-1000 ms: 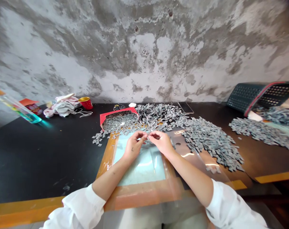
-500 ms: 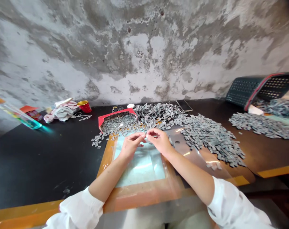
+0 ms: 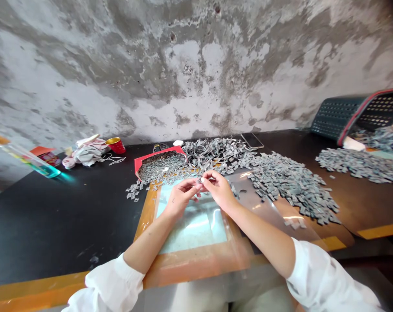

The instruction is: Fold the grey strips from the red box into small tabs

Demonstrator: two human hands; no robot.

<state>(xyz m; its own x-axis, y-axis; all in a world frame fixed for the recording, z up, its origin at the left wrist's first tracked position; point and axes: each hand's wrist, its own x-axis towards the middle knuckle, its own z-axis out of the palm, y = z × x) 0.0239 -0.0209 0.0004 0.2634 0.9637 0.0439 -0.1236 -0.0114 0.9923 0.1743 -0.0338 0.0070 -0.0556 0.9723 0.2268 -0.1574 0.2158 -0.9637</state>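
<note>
Over a pale blue sheet (image 3: pixel 186 236) under clear plastic, my left hand (image 3: pixel 180 196) and my right hand (image 3: pixel 217 189) meet fingertip to fingertip. Both are closed in a pinch on a small grey piece (image 3: pixel 199 181), mostly hidden by the fingers. Just beyond them lies a red-edged tray (image 3: pixel 143 162) with many tiny grey pieces in it, some spilling out at its front. Behind my right hand is a heap of curved grey strips (image 3: pixel 212 151). To the right spreads a pile of flat grey pieces (image 3: pixel 287 184).
A black perforated basket (image 3: pixel 337 115) lies tipped on its side at the far right, more grey pieces (image 3: pixel 359 167) by its mouth. A phone (image 3: pixel 252 141) rests near the wall. At the left are a red cup (image 3: pixel 116 146), crumpled cloth (image 3: pixel 88 152) and a clear tube with blue liquid (image 3: pixel 49 170).
The fingertips have shifted slightly around the piece, and a bit of grey now shows between them. The view has moved a little; both hands stay over the sheet.
</note>
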